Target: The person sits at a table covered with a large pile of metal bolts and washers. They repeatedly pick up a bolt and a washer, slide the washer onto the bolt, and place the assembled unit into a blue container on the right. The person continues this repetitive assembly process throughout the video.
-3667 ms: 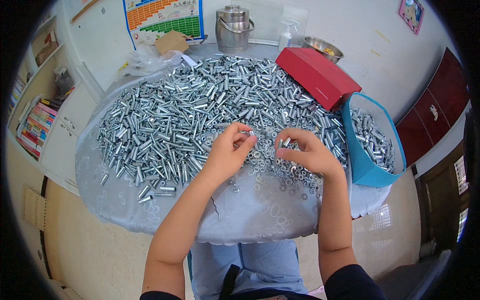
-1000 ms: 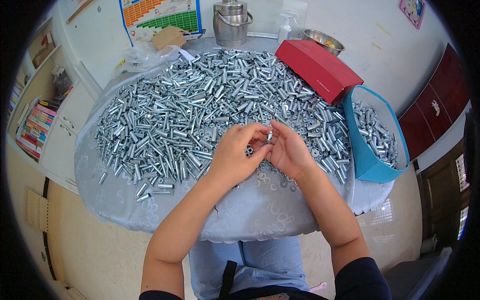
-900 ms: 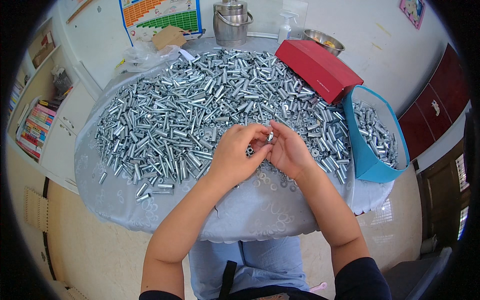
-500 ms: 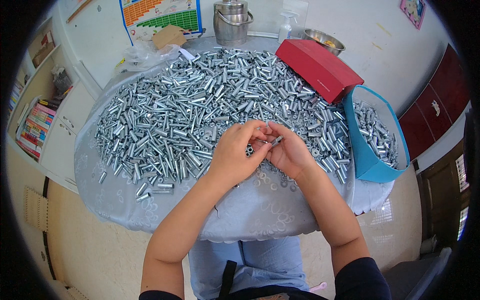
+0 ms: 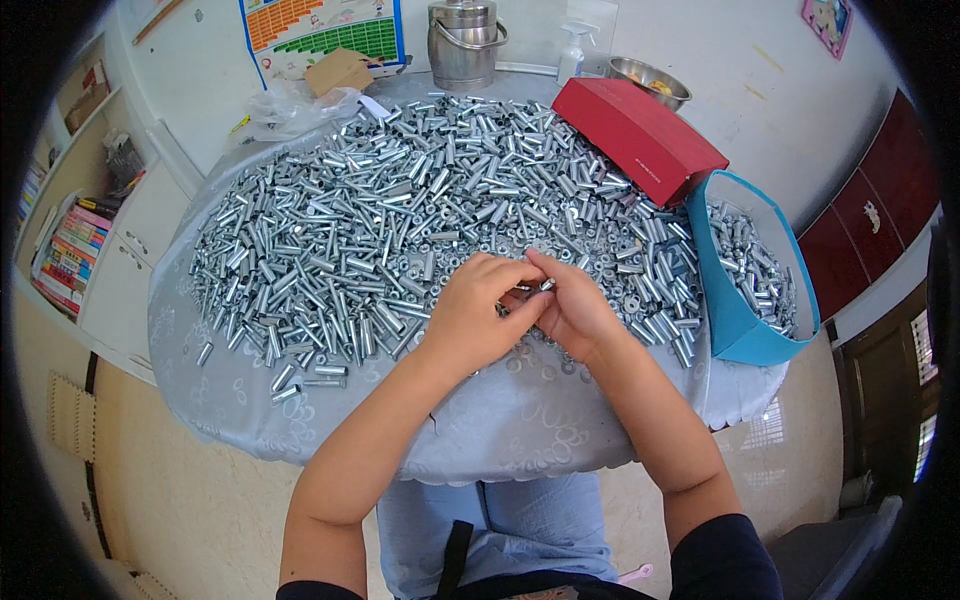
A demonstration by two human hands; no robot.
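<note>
Close together over the near edge of the metal pile, my left hand [image 5: 472, 312] and my right hand [image 5: 580, 312] meet fingertip to fingertip. Between them a small shiny metal fastener [image 5: 547, 285] pokes out; most of it is hidden by the fingers, so its exact kind does not show. Both hands are closed around it. Around and beyond them spreads a big heap of silver sleeves and bolts [image 5: 350, 240]. Loose nuts and washers [image 5: 630, 300] lie beside my right hand, and flat washers show partly under my wrists.
A blue fabric bin [image 5: 745, 315] holding metal fasteners stands at the right, beside a red box [image 5: 640, 135]. At the back are a steel pail [image 5: 464, 50], a spray bottle [image 5: 572, 55], a steel bowl [image 5: 650, 78] and a plastic bag [image 5: 290, 112]. A patterned grey cloth [image 5: 350, 425] covers the table.
My fingers have closed in further around the small metal fastener, and less of it shows. My right fingers have curled and shifted slightly; the forearms have hardly moved.
</note>
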